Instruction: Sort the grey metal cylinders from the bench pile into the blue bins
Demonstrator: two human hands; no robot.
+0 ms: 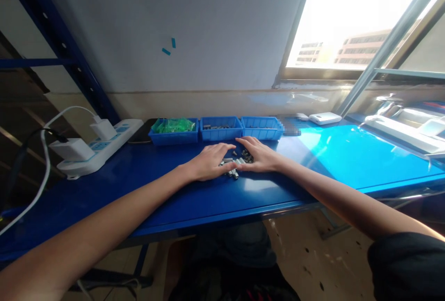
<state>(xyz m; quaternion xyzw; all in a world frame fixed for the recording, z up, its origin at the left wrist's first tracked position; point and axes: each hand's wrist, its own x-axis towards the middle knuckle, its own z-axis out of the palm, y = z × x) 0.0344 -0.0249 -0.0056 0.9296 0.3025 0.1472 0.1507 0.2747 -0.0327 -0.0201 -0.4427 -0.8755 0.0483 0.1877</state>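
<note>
Both hands rest on the blue tabletop around a small pile of metal parts. My left hand [212,161] lies at the pile's left side, thumb and fingers apart. At the right side my right hand [257,155] curves with thumb and fingers spread. Between them are short silvery cylindrical pieces [232,171], some under the thumb tips. Darker small screw-like parts [247,156] sit close to my right palm, partly hidden by it. Neither hand grips a piece that I can make out.
Behind the hands stand three blue bins: one with green plastic bags [174,126], a middle bin [221,135] and a right bin [260,133] with small metal parts. A power strip [100,148] with chargers lies left. A white device [325,118] lies right. The table's front edge [222,217] is near.
</note>
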